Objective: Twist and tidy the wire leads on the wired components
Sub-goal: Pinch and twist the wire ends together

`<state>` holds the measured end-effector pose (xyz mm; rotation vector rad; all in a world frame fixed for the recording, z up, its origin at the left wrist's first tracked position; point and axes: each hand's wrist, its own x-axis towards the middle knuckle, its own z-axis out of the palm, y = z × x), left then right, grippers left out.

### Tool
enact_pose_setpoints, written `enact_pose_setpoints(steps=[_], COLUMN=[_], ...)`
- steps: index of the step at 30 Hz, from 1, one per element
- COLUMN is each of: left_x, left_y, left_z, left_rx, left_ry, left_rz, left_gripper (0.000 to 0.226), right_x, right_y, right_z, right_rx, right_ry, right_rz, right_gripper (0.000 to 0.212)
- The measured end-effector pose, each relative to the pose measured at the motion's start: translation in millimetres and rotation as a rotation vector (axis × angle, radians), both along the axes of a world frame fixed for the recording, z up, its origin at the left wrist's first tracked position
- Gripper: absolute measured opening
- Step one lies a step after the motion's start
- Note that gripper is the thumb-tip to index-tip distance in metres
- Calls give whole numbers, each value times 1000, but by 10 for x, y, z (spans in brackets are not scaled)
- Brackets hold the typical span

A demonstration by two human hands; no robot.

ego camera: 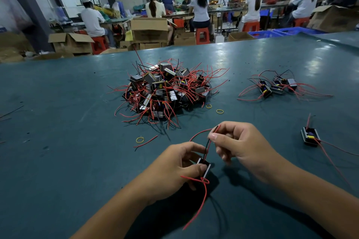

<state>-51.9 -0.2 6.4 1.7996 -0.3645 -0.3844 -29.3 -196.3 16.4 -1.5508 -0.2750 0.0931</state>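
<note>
Right at the near edge of the dark teal-green worktable [58,122], the person's left hand [174,167] grips a small black box-shaped wired component [204,165], thumb pressed on its near side. Its red and black wire leads [207,146] rise to the right hand [239,143], which pinches them between thumb and forefinger. A second pair of red leads [202,190], crossed in a loose twist, trails from the component toward the person. Farther back sits a big heap of similar grey-and-black components with tangled red wires [165,91]. A smaller cluster of components [275,86] lies to the right, and a single black component [310,136] rests nearer. Yellow rubber bands [220,111] are scattered near the heap.
</note>
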Motion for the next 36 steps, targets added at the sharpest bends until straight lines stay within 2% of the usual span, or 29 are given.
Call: enact_pose_setpoints(steps=[8, 12, 18, 23, 27, 29, 32, 34, 36], left_x=[64, 126, 171, 196, 228, 237, 265, 250, 193], left_y=[123, 254, 431, 426, 438, 444, 459, 434, 377], left_z=[43, 70, 77, 58, 39, 39, 58, 137, 272], left_rx=[40, 66, 144, 179, 190, 208, 334, 211, -52], left_ry=[-14, 6, 80, 61, 23, -25, -279, -443, -498], left_rz=[20, 45, -49, -37, -22, -13, 118, 249, 301], left_gripper=[27, 14, 13, 9, 9, 10, 11, 11, 20], right_x=[67, 84, 102, 106, 124, 129, 133, 135, 140], right_y=[-64, -84, -108, -96, -116, -137, -138, -116, -99], right_z=[28, 18, 2, -36, -24, -15, -25, -38, -57], right_rx=[60, 31, -12, 7, -28, -87, -152, -159, -150], right_ry=[53, 54, 82, 143, 121, 92, 75, 84, 90], right_rz=[-26, -30, -25, 15, -1, -5, -1, 3, 3], right_gripper=[11, 11, 15, 14, 12, 12, 13, 11, 10])
